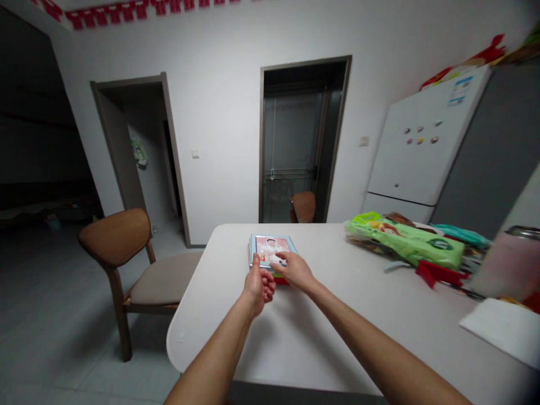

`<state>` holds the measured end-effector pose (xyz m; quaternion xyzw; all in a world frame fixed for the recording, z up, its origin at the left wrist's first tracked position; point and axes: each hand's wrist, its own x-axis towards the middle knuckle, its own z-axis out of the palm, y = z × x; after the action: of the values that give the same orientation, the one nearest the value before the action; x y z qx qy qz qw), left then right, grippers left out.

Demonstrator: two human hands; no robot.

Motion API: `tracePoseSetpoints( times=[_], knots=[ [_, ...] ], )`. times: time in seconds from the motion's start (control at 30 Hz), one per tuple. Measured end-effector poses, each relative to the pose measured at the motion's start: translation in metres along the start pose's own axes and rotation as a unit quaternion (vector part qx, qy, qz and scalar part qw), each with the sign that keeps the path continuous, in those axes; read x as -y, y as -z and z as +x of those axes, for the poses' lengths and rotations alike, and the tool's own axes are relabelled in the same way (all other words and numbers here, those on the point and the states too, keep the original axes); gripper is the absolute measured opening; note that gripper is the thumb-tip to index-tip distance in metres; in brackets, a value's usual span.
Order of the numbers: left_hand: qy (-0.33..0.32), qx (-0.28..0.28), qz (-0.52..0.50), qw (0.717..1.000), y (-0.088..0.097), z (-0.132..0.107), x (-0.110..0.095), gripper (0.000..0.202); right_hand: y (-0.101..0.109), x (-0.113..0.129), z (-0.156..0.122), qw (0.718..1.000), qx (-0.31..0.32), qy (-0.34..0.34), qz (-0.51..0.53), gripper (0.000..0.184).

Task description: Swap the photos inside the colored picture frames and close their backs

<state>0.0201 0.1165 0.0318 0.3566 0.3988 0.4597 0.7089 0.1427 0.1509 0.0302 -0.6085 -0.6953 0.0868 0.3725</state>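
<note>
Both forearms reach out from the bottom edge over the pale counter (320,337) and meet at a small framed picture (272,251) lying flat near its far left corner. Left hand (259,284) sits at the frame's near left corner, fingers curled in and thumb up against the edge, pinching that corner. Right hand (295,270) lies just beside it, palm down, fingers spread narrowly over the frame's near right part, touching the printed face. The frame lies directly ahead of both hands, its long axis running away from them toward the far edge; the two hands are about equally near.

Something red (282,279) shows under the frame between the hands, mostly hidden, so I cannot tell what it is. Well off to the right of the right hand lie a green packet (405,239) and other wrappers, partly blurred. A wooden chair (139,270) stands left of the left hand.
</note>
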Motion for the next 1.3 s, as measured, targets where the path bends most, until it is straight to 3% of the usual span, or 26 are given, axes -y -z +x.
tracePoseSetpoints(
  times=[0.17, 0.33, 0.47, 0.57, 0.63, 0.77, 0.87, 0.93, 1.03, 1.13, 1.2, 1.3],
  knots=[
    [-0.018, -0.047, -0.024, 0.998, 0.021, 0.015, 0.042, 0.04, -0.012, -0.015, -0.015, 0.995, 0.019, 0.054, -0.087, 0.023],
    [-0.127, -0.052, -0.062, 0.989, 0.004, 0.009, 0.052, 0.031, 0.004, 0.0, -0.049, 0.985, 0.046, 0.115, -0.121, 0.023],
    [-0.193, -0.049, -0.037, 0.979, -0.014, -0.025, 0.051, 0.031, 0.027, 0.012, -0.08, 0.995, 0.03, 0.091, 0.02, 0.033],
    [-0.276, -0.017, 0.108, 0.955, -0.021, -0.066, 0.049, 0.027, 0.046, 0.02, -0.105, 0.974, -0.01, -0.013, 0.225, 0.054],
    [-0.358, 0.017, 0.269, 0.894, -0.024, -0.095, 0.05, 0.03, 0.057, 0.027, -0.122, 0.924, -0.03, -0.093, 0.37, 0.058],
    [-0.464, 0.064, 0.526, 0.71, -0.02, -0.132, 0.062, 0.048, 0.076, 0.04, -0.156, 0.805, -0.039, -0.185, 0.563, 0.055],
    [-0.477, 0.068, 0.634, 0.605, -0.009, -0.139, 0.077, 0.051, 0.078, 0.038, -0.171, 0.767, 0.031, -0.245, 0.592, 0.052],
    [-0.472, 0.058, 0.671, 0.569, -0.001, -0.137, 0.087, 0.049, 0.073, 0.03, -0.173, 0.758, 0.083, -0.277, 0.585, 0.047],
    [-0.466, 0.045, 0.698, 0.542, 0.01, -0.129, 0.102, 0.049, 0.06, 0.014, -0.172, 0.763, 0.123, -0.293, 0.563, 0.042],
    [-0.469, 0.024, 0.71, 0.525, 0.015, -0.121, 0.114, 0.043, 0.046, -0.003, -0.167, 0.79, 0.14, -0.269, 0.533, 0.041],
    [-0.475, 0.002, 0.712, 0.517, 0.015, -0.117, 0.12, 0.036, 0.039, -0.016, -0.161, 0.829, 0.139, -0.243, 0.485, 0.043],
    [-0.483, -0.012, 0.714, 0.507, 0.013, -0.112, 0.127, 0.03, 0.031, -0.036, -0.151, 0.912, 0.12, -0.208, 0.334, 0.043]
  ],
)
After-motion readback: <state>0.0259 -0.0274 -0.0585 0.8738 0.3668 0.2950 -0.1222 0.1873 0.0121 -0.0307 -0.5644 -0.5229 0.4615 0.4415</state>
